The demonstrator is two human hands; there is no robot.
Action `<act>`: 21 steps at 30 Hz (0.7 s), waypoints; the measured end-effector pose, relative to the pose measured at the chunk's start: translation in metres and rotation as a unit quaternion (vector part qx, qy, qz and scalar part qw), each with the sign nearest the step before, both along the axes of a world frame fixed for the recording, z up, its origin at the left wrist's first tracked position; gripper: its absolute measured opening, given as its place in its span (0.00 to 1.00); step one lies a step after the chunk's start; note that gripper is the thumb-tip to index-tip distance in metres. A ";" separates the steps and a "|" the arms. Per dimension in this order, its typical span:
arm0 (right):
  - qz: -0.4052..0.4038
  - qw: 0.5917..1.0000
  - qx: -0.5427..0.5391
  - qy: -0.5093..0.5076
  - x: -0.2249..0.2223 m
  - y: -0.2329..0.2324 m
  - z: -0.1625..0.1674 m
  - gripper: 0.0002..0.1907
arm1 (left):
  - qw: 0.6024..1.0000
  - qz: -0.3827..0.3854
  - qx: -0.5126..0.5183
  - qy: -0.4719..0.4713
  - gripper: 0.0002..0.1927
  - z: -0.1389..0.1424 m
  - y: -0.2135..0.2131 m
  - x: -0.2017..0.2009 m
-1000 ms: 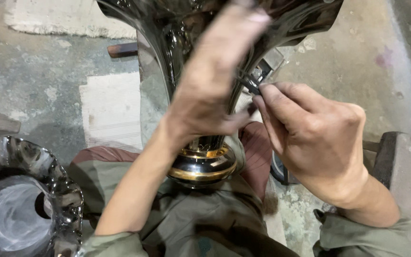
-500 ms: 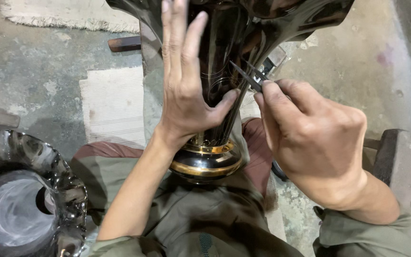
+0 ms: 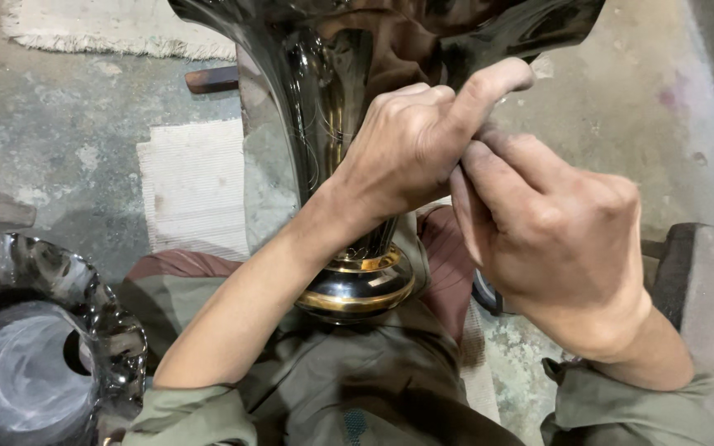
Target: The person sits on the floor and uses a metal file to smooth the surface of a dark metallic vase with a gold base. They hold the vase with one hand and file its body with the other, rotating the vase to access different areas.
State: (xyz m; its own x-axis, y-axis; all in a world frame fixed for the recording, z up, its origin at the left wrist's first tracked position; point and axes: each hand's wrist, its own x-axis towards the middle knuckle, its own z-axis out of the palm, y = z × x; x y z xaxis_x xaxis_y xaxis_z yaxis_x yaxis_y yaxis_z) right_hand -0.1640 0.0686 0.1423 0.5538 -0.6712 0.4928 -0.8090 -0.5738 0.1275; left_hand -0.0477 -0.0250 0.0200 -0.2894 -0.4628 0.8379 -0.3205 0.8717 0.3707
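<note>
The tall, mirror-polished dark metal vase (image 3: 332, 107) stands base toward the lap, flaring away; left hand (image 3: 411, 144) grips its neck, right hand (image 3: 551, 239) pinches alongside; scalloped metal bowl (image 3: 51, 347) lies left.

the left hand (image 3: 411, 144) is no longer flat and open on the shiny metal vase (image 3: 332, 99). its fingers are now curled, with one finger pointing to the right. it now touches the right hand (image 3: 551, 239). the thin tool seen before is now hidden.
</note>
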 end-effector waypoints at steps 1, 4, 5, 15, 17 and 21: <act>0.003 1.000 0.003 0.002 -0.001 -0.001 0.000 0.07 | 1.000 0.000 -0.003 -0.002 0.26 -0.001 0.000 0.000; 0.006 1.000 0.011 0.009 -0.003 -0.002 0.002 0.07 | 1.000 -0.002 -0.011 -0.004 0.24 -0.003 -0.001 0.001; 0.002 1.000 0.014 0.012 -0.004 -0.002 0.002 0.06 | 1.000 -0.003 -0.011 -0.002 0.22 -0.004 -0.001 0.001; -0.014 0.999 0.040 0.029 -0.007 -0.001 -0.004 0.09 | 0.999 -0.052 0.008 0.009 0.40 -0.009 0.002 0.015; -0.012 0.999 0.038 0.021 -0.006 0.002 -0.003 0.10 | 0.999 -0.036 -0.017 0.026 0.50 -0.011 0.006 0.033; -0.017 0.999 0.031 0.021 -0.001 0.005 -0.003 0.10 | 0.995 0.076 0.042 0.038 0.61 -0.023 0.023 0.065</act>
State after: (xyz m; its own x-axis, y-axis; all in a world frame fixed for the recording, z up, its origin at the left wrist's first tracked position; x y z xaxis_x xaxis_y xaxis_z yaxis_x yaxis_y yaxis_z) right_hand -0.1651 0.0737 0.1390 0.5494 -0.7184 0.4267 -0.8228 -0.5542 0.1263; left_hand 0.0173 -0.0023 -0.0031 -0.1482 -0.5663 0.8107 -0.4143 0.7799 0.4691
